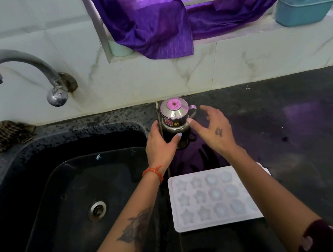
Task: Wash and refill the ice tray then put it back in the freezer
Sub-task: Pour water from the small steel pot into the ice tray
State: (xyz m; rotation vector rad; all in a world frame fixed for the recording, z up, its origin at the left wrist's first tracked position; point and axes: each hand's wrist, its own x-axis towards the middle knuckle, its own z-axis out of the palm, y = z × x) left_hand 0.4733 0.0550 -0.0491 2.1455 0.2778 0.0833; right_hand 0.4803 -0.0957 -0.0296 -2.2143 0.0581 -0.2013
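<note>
In the middle of the frame, the left hand (159, 143) is wrapping around the small lidded stainless-steel jug with a side handle (177, 122), thumb across its front and fingers behind its left side, so that grip is curling onto the jug's body. The right hand (213, 128) is hovering just beside the jug's right side, fingers spread and loosely bent, pinching nothing. The white rectangular plastic ice tray with star and flower moulds (213, 197) is lying flat on the dark polished stone surface (300, 118), low in the frame between the two forearms, just right of the black sink (63, 195). The moulds are looking pale; whether they are holding water cannot be told. The step in hand seems to be taking up the jug to fill the tray. Doing it well likely means steadying the jug with both hands, the right taking the handle, then tipping slowly over each mould while keeping the tray level, so nothing is spilling onto the surface. The curved metal tap (20, 67) at upper left is not running.
</note>
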